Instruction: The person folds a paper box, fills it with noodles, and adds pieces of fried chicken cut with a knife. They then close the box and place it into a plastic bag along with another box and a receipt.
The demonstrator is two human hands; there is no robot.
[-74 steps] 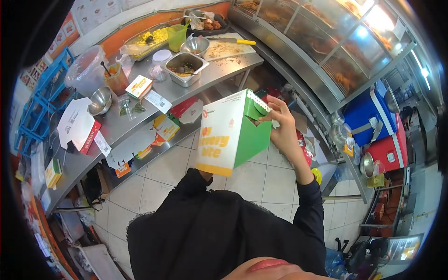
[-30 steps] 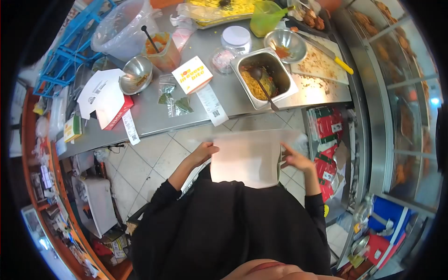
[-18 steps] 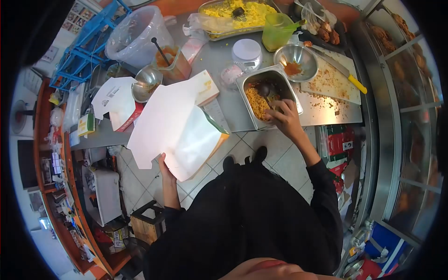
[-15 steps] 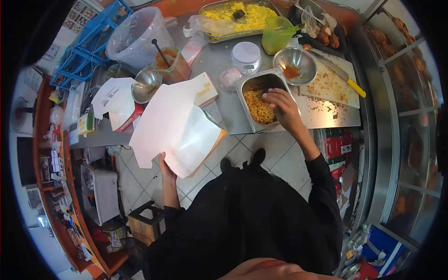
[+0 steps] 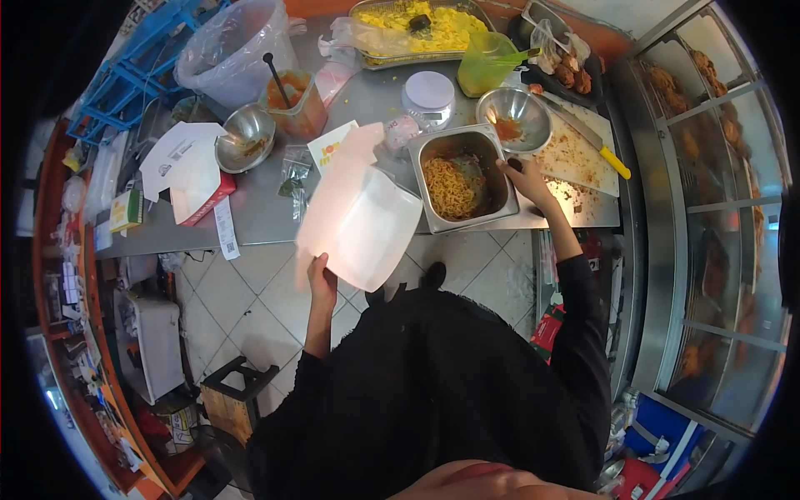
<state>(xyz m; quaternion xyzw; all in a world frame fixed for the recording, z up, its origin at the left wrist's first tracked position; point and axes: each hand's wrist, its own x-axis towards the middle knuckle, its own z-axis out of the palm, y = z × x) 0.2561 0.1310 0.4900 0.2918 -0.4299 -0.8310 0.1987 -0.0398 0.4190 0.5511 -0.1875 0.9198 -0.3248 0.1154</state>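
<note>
- My left fingers [image 5: 319, 265] pinched the box [image 5: 379, 227] by its near edge; it seemed light, bendy, firmest at its folds.
- My right fingers [image 5: 523, 177] were at the stiff pan's [image 5: 475, 222] rim, grip unclear.

Your open box [image 5: 375, 233] shows plain white inside, and the noodles [image 5: 450, 190] in your silver-grey pan [image 5: 468, 221] are golden brown. Your clothing [image 5: 433, 383] is black. You have a grey metallic surface [image 5: 275, 225], and pale floor tiles [image 5: 258, 275] crossed by a grid of darker lines. Your knife handle [image 5: 615, 163] is bright yellow; the cutting board [image 5: 596, 173] is cream, speckled brown. The food [image 5: 442, 32] in the long tray is vivid yellow with one dark patch, beside a translucent lime-green jug [image 5: 482, 71]. Your scale [image 5: 429, 92] is white. Leftward, you see a white box with a red side [image 5: 200, 200] bearing pale lettering, a green, yellow and white carton [image 5: 127, 210], and a blue rack [image 5: 125, 87].
</note>
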